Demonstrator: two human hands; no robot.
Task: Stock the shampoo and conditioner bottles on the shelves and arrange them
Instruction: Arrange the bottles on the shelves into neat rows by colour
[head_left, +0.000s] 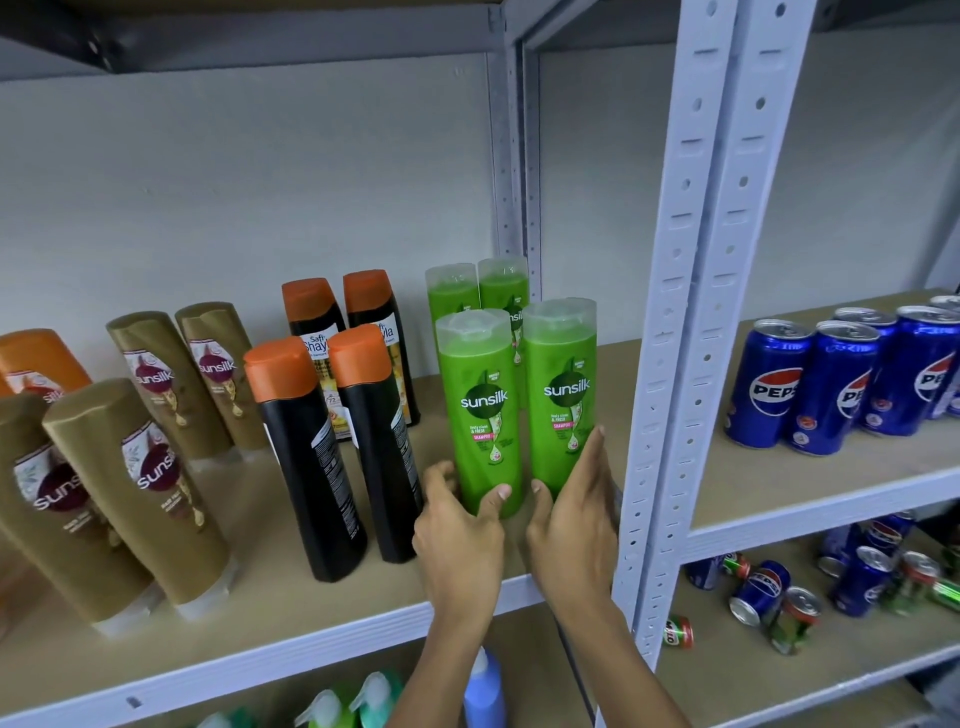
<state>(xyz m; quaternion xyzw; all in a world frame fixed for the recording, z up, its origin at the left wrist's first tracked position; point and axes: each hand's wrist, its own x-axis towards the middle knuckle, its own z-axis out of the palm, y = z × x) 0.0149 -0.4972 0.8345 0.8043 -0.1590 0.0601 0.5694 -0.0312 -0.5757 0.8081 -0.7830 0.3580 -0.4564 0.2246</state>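
I see both hands at the front of the shelf (291, 618), each on one green Sunsilk bottle. The left hand (460, 525) grips the left front green bottle (480, 410) low near its base, thumb on the front face and fingers curled round its left side. The right hand (571, 514) holds the right front green bottle (561, 395) near its base, thumb on the front and long fingers laid up along its right side.

Both bottles stand upright, long axis vertical, clear caps on top, labels facing me. They stand just beside each other with a thin gap between. Behind them two more green bottles (478, 288) stand upright too, so the four make a square block next to the grey upright post (691, 312).

To the left are four black bottles with orange caps (311, 447); the front two show me their back labels. Further left are gold Sunsilk bottles (140, 493), standing on their caps. On the neighbouring shelf to the right stand blue Pepsi cans (810, 384), and below them more cans lie on their sides.
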